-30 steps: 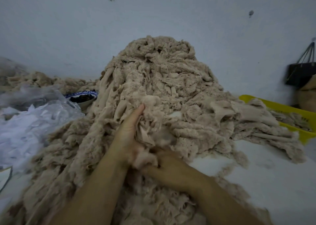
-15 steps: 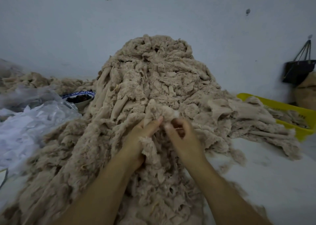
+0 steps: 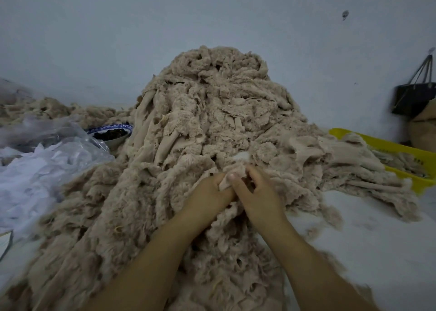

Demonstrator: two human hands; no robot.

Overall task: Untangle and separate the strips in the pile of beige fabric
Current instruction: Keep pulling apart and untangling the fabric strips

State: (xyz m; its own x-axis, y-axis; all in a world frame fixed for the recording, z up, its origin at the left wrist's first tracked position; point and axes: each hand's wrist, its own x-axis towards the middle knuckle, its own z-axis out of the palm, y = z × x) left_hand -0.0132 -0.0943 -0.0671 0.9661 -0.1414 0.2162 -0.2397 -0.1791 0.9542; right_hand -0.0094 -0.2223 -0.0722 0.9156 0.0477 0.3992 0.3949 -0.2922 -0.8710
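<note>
Head view: the pile of beige fabric (image 3: 212, 112) heaps up in the middle and climbs toward twelve o'clock against the wall. At its near slope, toward six o'clock, the left hand (image 3: 206, 194) and right hand (image 3: 258, 194) meet, and both pinch one small strip (image 3: 224, 182) between thumb and fingers. I'd judge a single strip is being teased free. Next it wants a gentle pull away from the tangle. A yellow tray (image 3: 389, 145) sits at three o'clock and a bowl (image 3: 113, 134) at ten.

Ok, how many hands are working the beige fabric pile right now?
2. The left hand and the right hand meet at the front of the pile, both pinching one strip. None hidden.
</note>
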